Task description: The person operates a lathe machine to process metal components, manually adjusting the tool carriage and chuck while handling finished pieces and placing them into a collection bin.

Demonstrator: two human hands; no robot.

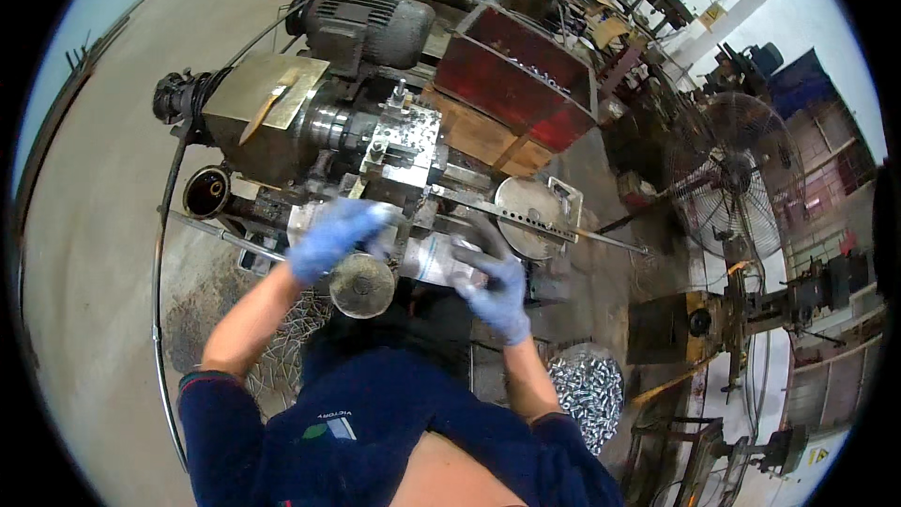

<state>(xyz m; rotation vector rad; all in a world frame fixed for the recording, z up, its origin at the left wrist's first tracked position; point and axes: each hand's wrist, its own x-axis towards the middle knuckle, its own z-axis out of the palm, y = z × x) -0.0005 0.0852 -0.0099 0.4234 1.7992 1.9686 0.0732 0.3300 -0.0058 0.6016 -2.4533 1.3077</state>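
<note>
Both my hands wear blue gloves with grey palms and fingertips, smeared by motion. Over the front of a small lathe-like machine (405, 145), my left hand (338, 237) reaches in beside its metal block, fingers blurred. Above a pale cloth or bag (430, 259), to the right, is my right hand (496, 293), with fingers curled toward the machine. Whether either hand holds anything is not visible. A round, dirty metal dish (362, 285) sits just below my left hand. On a brass-coloured plate atop the machine lies a wooden-handled brush (267, 111).
Behind the machine are an electric motor (371, 26) and a red metal bin (514, 75). A perforated bar (511, 213) sticks out right, over a round lid (528, 225). A heap of small shiny metal parts (587, 392) lies near my right elbow. A large fan (737, 174) stands farther right.
</note>
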